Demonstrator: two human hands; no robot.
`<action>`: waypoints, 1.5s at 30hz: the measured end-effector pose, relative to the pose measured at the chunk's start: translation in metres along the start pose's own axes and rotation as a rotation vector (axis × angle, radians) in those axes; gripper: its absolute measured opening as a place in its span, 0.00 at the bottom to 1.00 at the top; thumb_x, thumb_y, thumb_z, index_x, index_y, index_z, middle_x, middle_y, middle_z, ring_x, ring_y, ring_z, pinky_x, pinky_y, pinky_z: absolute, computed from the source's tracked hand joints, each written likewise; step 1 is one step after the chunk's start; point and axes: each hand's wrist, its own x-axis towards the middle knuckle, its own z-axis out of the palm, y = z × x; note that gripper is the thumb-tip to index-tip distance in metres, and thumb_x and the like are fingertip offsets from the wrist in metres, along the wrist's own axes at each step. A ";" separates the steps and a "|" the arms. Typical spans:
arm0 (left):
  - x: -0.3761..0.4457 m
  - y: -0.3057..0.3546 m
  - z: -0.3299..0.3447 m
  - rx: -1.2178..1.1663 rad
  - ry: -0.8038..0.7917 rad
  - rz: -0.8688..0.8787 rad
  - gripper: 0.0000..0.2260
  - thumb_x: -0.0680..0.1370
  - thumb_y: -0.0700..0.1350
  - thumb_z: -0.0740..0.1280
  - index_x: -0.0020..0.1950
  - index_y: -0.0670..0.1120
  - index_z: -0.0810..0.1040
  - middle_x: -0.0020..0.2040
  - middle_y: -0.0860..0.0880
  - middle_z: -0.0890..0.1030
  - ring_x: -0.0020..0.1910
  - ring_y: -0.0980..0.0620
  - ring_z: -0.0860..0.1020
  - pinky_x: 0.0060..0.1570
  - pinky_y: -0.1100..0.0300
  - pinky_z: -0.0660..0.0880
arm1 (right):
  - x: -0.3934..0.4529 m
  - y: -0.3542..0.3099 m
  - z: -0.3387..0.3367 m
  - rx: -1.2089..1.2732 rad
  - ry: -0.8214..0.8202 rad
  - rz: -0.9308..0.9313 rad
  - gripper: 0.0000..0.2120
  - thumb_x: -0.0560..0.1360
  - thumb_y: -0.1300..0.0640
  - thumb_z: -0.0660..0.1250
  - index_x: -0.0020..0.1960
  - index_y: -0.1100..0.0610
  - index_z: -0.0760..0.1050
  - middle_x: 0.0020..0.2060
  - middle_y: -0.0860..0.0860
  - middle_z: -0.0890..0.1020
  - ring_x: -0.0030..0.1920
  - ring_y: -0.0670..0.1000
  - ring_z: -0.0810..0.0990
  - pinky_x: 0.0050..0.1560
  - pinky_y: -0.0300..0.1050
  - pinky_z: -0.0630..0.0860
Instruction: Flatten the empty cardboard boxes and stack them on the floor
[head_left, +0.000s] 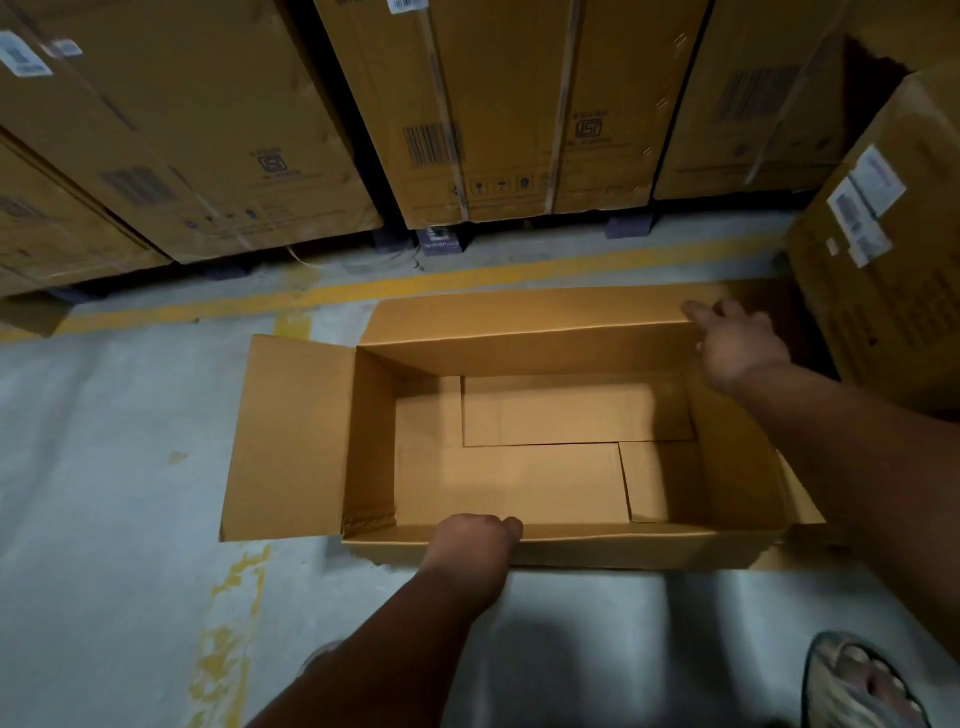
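Observation:
An open, empty brown cardboard box stands upright on the grey floor, its top flaps spread outward and its bottom flaps folded in and interlocked. My left hand grips the near long wall at its top edge, fingers curled over the rim. At the far right corner, my right hand rests on the rim where the far flap folds out, fingers partly spread; whether it grips is unclear.
Large sealed cartons on pallets line the far side behind a yellow floor line. Another carton stands close on the right. My sandalled foot is at the bottom right. Bare concrete floor lies left of the box.

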 end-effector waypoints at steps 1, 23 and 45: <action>0.000 -0.002 0.000 0.007 0.003 0.000 0.12 0.86 0.43 0.63 0.69 0.50 0.76 0.53 0.46 0.84 0.50 0.43 0.81 0.48 0.49 0.79 | 0.001 0.006 0.001 0.034 -0.008 0.000 0.37 0.83 0.65 0.63 0.85 0.39 0.61 0.80 0.58 0.67 0.72 0.67 0.73 0.63 0.63 0.80; -0.005 -0.100 -0.025 -0.078 0.310 -0.769 0.36 0.78 0.66 0.65 0.84 0.55 0.63 0.88 0.39 0.53 0.86 0.33 0.49 0.78 0.26 0.49 | -0.082 0.028 0.033 0.291 -0.146 0.491 0.48 0.80 0.46 0.75 0.88 0.47 0.48 0.80 0.63 0.63 0.75 0.69 0.71 0.71 0.64 0.76; -0.048 -0.151 -0.105 -1.628 0.739 -0.433 0.17 0.85 0.35 0.65 0.62 0.55 0.84 0.56 0.56 0.88 0.61 0.48 0.81 0.63 0.45 0.76 | -0.097 0.024 -0.072 1.265 0.040 0.201 0.22 0.89 0.47 0.62 0.82 0.43 0.70 0.68 0.46 0.81 0.69 0.55 0.79 0.73 0.63 0.74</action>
